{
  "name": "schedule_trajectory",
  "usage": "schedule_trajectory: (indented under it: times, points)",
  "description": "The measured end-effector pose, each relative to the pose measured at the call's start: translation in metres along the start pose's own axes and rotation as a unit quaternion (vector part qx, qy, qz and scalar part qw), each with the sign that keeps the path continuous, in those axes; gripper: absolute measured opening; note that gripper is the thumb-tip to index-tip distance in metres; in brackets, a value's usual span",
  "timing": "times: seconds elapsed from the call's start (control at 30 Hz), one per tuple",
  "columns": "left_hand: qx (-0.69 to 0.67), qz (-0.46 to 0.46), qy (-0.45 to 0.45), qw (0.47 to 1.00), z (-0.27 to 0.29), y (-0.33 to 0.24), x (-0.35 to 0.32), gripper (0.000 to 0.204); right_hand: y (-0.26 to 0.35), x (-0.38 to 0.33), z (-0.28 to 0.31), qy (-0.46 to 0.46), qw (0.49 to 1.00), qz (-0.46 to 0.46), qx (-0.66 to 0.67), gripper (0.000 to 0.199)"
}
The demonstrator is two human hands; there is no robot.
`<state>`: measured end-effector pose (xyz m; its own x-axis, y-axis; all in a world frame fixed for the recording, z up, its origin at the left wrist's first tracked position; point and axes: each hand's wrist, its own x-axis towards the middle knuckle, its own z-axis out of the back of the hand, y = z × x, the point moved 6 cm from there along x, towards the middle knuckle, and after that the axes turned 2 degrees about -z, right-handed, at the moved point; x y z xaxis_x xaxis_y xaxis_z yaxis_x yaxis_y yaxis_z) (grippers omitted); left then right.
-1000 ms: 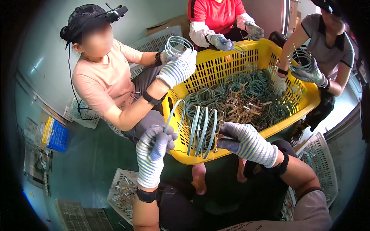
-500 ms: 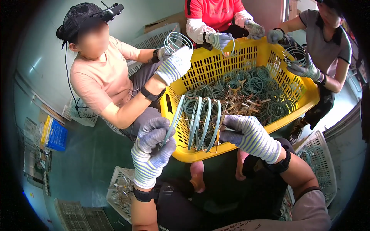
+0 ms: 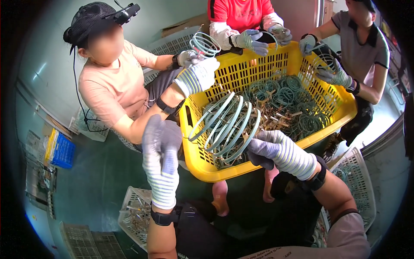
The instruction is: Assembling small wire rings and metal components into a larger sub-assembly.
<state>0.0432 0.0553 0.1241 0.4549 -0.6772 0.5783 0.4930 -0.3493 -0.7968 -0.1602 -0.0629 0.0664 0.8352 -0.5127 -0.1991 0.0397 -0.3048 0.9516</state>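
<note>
A springy coil of grey-green tubing (image 3: 236, 115), several loops wide, hangs tilted over the near left part of a yellow slatted basket (image 3: 207, 176). My gloved right hand (image 3: 286, 154) pinches this coil at its right end, by a small brownish fitting. My gloved left hand (image 3: 161, 157) is apart from the coil, to its left, with fingers stretched upward and nothing in them. Inside the basket lies a heap of similar coils (image 3: 284, 97), with copper-coloured and pale thin pieces (image 3: 276, 118) among them.
Three co-workers with gloved hands stand or sit round the basket's far side, holding coils (image 3: 205, 44). White crates (image 3: 125, 216) with small parts stand at lower left, and another crate (image 3: 366, 185) at right. A blue box (image 3: 63, 151) is at far left.
My left hand has let go of the coil's left end and straightened its fingers. The coil has swung into a slant, its loops drawn closer. My right hand keeps its pinch.
</note>
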Motion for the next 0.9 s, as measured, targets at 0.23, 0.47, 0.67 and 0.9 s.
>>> schedule_trajectory:
  times: [0.23,0.47,0.67,0.9]
  points:
    - [0.054,0.012,0.155,0.986,-0.024,0.017,-0.011,0.037,-0.004,-0.001,-0.008,0.032,0.999,-0.035,0.015,0.035]
    - [0.176,-0.092,0.114,0.973,-0.022,-0.006,-0.01,0.021,-0.009,-0.001,-0.009,0.04,0.994,-0.052,0.092,0.032]
    - [0.22,-0.133,0.119,0.959,-0.026,-0.012,-0.009,0.025,-0.007,0.002,-0.006,-0.002,0.999,-0.027,0.042,0.029]
    - [0.01,0.069,0.042,0.997,-0.017,0.014,-0.005,0.041,-0.006,-0.001,-0.009,0.048,0.993,-0.048,0.095,0.031]
